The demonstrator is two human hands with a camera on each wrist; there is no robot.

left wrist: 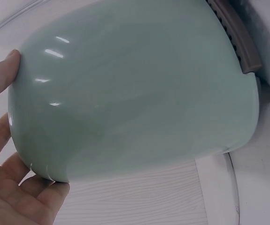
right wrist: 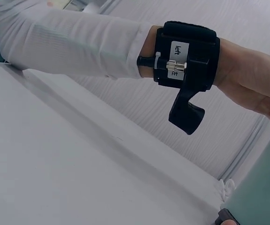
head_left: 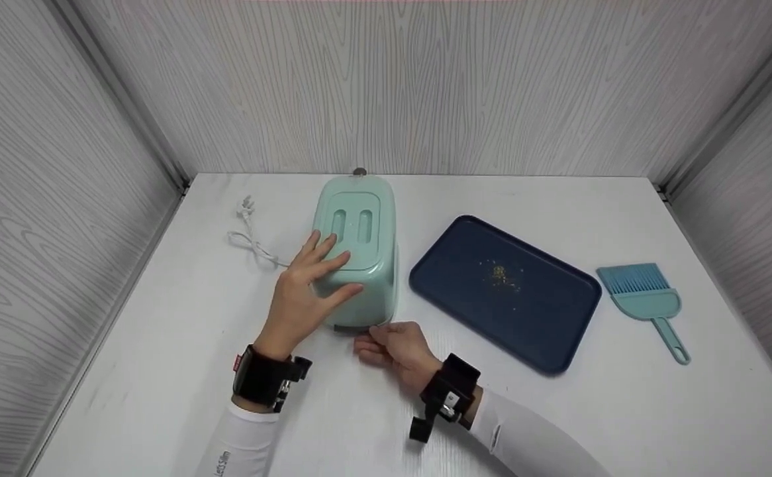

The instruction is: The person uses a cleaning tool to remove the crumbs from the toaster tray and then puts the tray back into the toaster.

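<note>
A mint-green toaster (head_left: 379, 291) stands upright left of centre on the table, two slot-shaped recesses in its top. My left hand (head_left: 303, 285) holds its near upper edge. In the left wrist view, thumb and fingers (left wrist: 55, 199) of the left hand touch the toaster's rounded end (left wrist: 139, 93). A dark strip (left wrist: 240, 42) runs along the toaster's base. At the near bottom edge, my right hand (head_left: 399, 348) has curled fingers and its thumb by this dark strip. In the right wrist view, one fingertip (right wrist: 228, 222) touches the dark piece (right wrist: 224, 215).
Right of the toaster lies a dark blue tray (head_left: 538, 331) with yellowish crumbs (head_left: 500, 275) on it. A teal brush (head_left: 644, 301) lies farther right. A white power cord (head_left: 260, 250) with its plug (head_left: 245, 207) lies left of the toaster. Patterned grey walls (head_left: 386, 86) enclose the table.
</note>
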